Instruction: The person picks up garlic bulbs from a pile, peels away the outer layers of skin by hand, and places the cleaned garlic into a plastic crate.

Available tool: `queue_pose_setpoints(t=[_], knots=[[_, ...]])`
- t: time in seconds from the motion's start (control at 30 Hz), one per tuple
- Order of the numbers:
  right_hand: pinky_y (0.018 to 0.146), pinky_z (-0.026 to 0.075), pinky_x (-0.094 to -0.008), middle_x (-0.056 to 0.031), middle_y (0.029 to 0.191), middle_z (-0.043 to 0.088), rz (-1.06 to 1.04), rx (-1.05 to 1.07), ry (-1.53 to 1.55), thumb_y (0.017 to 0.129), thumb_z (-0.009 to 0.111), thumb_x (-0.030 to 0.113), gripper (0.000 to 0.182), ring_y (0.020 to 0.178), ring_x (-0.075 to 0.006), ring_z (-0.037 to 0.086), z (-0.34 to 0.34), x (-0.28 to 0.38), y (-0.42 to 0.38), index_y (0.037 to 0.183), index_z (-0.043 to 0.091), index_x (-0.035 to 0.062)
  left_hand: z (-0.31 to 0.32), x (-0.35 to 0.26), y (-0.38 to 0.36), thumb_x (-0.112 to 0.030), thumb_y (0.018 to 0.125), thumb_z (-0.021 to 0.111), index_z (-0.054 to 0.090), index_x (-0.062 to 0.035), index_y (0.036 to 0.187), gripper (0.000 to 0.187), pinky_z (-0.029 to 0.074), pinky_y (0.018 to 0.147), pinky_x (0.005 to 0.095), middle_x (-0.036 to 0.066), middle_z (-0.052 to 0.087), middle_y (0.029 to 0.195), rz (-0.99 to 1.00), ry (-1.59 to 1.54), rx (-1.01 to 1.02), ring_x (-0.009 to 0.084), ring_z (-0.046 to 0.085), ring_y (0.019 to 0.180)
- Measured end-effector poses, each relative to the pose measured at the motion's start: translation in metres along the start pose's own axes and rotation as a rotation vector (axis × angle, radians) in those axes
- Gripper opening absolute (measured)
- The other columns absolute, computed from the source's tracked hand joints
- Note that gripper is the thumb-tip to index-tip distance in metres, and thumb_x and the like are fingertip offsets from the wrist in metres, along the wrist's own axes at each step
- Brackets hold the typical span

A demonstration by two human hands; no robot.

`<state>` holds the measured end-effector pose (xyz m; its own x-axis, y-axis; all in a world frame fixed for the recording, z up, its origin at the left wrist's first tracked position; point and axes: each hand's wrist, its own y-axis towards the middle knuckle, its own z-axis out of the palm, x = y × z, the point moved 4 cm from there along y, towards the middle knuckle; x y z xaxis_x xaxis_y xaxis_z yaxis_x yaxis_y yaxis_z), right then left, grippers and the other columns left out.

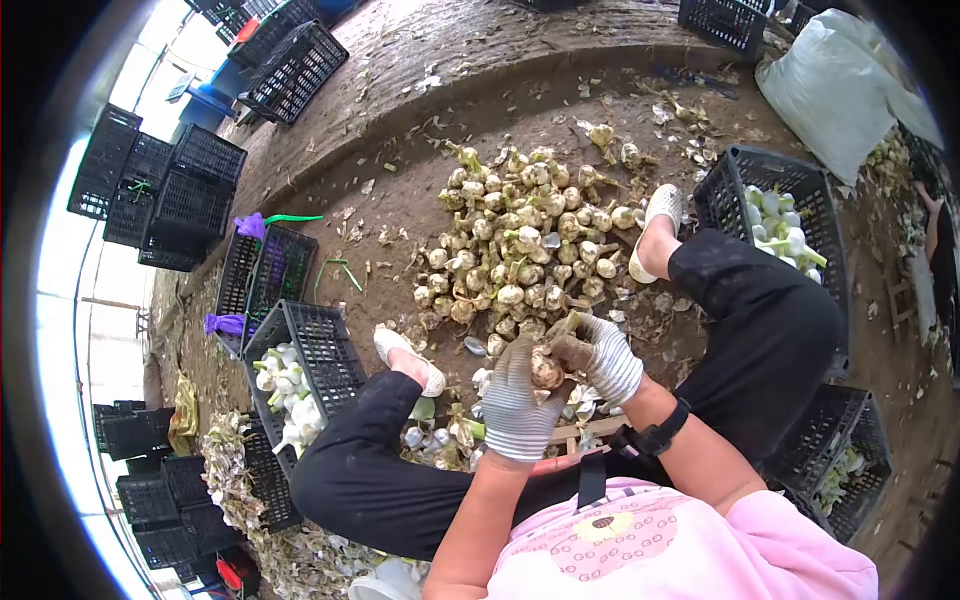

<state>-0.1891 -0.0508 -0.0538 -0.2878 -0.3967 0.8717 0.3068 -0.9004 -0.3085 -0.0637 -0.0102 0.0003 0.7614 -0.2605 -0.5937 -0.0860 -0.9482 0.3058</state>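
Observation:
My left hand, in a striped, dirt-stained glove, is closed round the side of a brownish garlic bulb. At the bulb's upper right, my right hand, gloved the same way, has its fingers closed by the stem. Both hands are close together over my lap. Just beyond them a large heap of unpeeled garlic bulbs lies on the soil between my feet. Peeled white garlic fills part of a black crate at the left, and more lies in another black crate at the right.
A white sack stands at the upper right. Crates with purple netting are at the left, stacked black crates behind them. Garlic skins are piled at the lower left. Another crate stands at the lower right. Another person's arm shows at the right edge.

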Motion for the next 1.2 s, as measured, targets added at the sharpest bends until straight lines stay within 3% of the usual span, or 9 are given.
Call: queue_pose_setpoints(t=[0.33, 0.53, 0.67, 0.77, 0.93, 1.0, 1.07, 1.13, 1.2], knots=[[0.069, 0.049, -0.0244, -0.0055, 0.085, 0.061, 0.126, 0.050, 0.408, 0.082, 0.063, 0.013, 0.019, 0.077, -0.0121, 0.058, -0.001, -0.025, 0.002, 0.095, 0.059, -0.0003, 0.001, 0.005, 0.006, -0.012, 0.057, 0.077, 0.047, -0.0010, 0.117, 0.067, 0.048, 0.082, 0.0375, 0.020, 0.055, 0.106, 0.088, 0.173, 0.086, 0.0348, 0.056, 0.095], [0.068, 0.049, -0.0232, -0.0045, 0.089, 0.062, 0.067, 0.146, 0.118, 0.079, 0.063, 0.008, 0.019, 0.076, -0.0099, 0.057, 0.007, -0.011, -0.005, 0.097, 0.060, 0.0011, -0.008, 0.023, 0.005, -0.009, 0.068, 0.070, 0.049, -0.0022, 0.112, 0.049, 0.050, 0.074, 0.0341, 0.011, 0.057, 0.098, -0.303, -0.556, 0.154, 0.0238, 0.059, 0.088], [0.061, 0.048, -0.0218, -0.0021, 0.084, 0.062, 0.062, 0.153, 0.072, 0.080, 0.064, 0.012, 0.021, 0.072, -0.0067, 0.056, 0.014, -0.009, -0.010, 0.099, 0.060, 0.0020, 0.012, 0.042, -0.007, -0.020, 0.078, 0.060, 0.045, -0.0019, 0.118, 0.046, 0.052, 0.063, 0.0265, 0.011, 0.056, 0.097, -0.802, -1.728, 0.225, 0.0173, 0.059, 0.075], [0.057, 0.047, -0.0221, -0.0026, 0.083, 0.062, 0.144, 0.051, 0.250, 0.081, 0.063, 0.012, 0.020, 0.067, -0.0071, 0.057, 0.005, -0.016, -0.006, 0.098, 0.060, 0.0017, 0.016, 0.055, -0.011, -0.020, 0.077, 0.064, 0.041, -0.0025, 0.122, 0.054, 0.052, 0.067, 0.0280, 0.013, 0.053, 0.106, -0.928, -1.253, 0.125, 0.0199, 0.059, 0.083], [0.062, 0.047, -0.0263, -0.0039, 0.077, 0.060, -0.263, 0.116, -0.300, 0.082, 0.056, 0.005, 0.014, 0.069, -0.0110, 0.056, 0.008, -0.034, -0.004, 0.094, 0.061, 0.0016, 0.033, 0.058, -0.023, -0.016, 0.073, 0.071, 0.037, -0.0038, 0.124, 0.062, 0.049, 0.070, 0.0266, 0.010, 0.051, 0.105, -0.481, -0.761, 0.085, 0.0164, 0.056, 0.084], [0.062, 0.047, -0.0268, -0.0048, 0.080, 0.061, 0.071, 0.272, 0.057, 0.081, 0.057, 0.008, 0.015, 0.072, -0.0125, 0.057, 0.017, -0.014, -0.009, 0.095, 0.060, 0.0027, 0.040, 0.097, -0.018, -0.031, 0.081, 0.063, 0.051, -0.0069, 0.111, 0.041, 0.048, 0.051, 0.0238, 0.004, 0.057, 0.078, -0.708, -1.049, 0.009, 0.0131, 0.056, 0.063], [0.059, 0.047, -0.0260, -0.0049, 0.079, 0.062, -0.063, -0.046, 0.269, 0.081, 0.059, 0.012, 0.015, 0.069, -0.0125, 0.058, -0.007, -0.018, 0.013, 0.094, 0.060, 0.0032, 0.020, 0.069, -0.006, -0.034, 0.083, 0.057, 0.054, -0.0069, 0.105, 0.035, 0.049, 0.046, 0.0259, 0.006, 0.060, 0.076, -0.984, -1.362, -0.364, 0.0159, 0.060, 0.061], [0.059, 0.048, -0.0254, -0.0037, 0.084, 0.062, 0.045, -0.102, 0.285, 0.081, 0.061, 0.016, 0.021, 0.068, -0.0116, 0.059, -0.033, -0.009, 0.009, 0.098, 0.059, 0.0043, 0.002, 0.073, -0.003, -0.047, 0.078, 0.058, 0.056, -0.0070, 0.100, 0.046, 0.050, 0.044, 0.0304, 0.007, 0.062, 0.075, -0.802, -1.521, -0.283, 0.0207, 0.060, 0.052], [0.060, 0.048, -0.0260, -0.0060, 0.089, 0.062, 0.172, 0.308, -0.016, 0.077, 0.066, 0.018, 0.034, 0.073, -0.0117, 0.059, -0.004, -0.003, -0.003, 0.107, 0.058, 0.0042, -0.019, 0.069, 0.001, -0.048, 0.079, 0.059, 0.052, -0.0044, 0.104, 0.051, 0.052, 0.049, 0.0315, 0.009, 0.058, 0.083, -0.784, -1.530, -0.253, 0.0203, 0.060, 0.062]])
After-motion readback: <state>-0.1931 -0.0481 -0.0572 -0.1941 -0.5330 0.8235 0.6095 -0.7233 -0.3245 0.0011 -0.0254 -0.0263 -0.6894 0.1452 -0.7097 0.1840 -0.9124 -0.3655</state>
